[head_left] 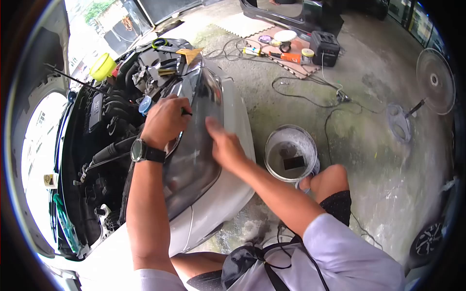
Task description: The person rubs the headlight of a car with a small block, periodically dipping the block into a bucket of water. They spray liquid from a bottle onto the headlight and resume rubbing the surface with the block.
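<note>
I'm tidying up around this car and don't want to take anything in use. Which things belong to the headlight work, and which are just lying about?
In use: headlight, under the right hand; small dark tool in the left hand; probably the bucket alongside.
Lying about: fan, black box, cables, yellow cup.
</note>
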Demonstrator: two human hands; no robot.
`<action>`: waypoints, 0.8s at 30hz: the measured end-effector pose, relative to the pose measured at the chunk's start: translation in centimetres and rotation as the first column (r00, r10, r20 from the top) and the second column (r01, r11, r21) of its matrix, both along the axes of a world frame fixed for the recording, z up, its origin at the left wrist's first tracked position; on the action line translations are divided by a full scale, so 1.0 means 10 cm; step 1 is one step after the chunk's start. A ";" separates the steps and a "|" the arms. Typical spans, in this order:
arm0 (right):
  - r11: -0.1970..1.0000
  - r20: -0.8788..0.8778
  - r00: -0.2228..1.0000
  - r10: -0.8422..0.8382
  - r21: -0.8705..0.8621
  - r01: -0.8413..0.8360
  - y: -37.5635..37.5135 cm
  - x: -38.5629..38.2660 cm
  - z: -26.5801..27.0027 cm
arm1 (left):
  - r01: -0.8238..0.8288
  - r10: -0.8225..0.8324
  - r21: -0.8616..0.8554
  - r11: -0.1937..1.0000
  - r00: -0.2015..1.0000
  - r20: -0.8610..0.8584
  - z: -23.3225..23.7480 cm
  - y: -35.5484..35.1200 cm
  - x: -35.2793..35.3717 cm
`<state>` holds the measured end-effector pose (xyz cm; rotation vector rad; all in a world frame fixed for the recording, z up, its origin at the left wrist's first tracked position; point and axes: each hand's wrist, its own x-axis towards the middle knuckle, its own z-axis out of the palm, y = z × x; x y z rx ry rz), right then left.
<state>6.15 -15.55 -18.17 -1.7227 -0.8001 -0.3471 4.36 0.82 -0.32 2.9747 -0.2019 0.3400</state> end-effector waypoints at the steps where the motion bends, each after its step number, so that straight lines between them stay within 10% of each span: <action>1: 1.000 -0.007 1.000 -0.011 0.004 0.011 0.03 0.12 0.03 | 0.011 -0.011 0.004 1.000 1.000 -0.007 0.00 -0.01 0.00; 24: 0.999 -0.155 0.987 -0.040 0.022 0.044 0.13 0.21 -0.13 | -0.003 0.004 0.045 0.999 1.000 -0.005 0.01 -0.05 -0.02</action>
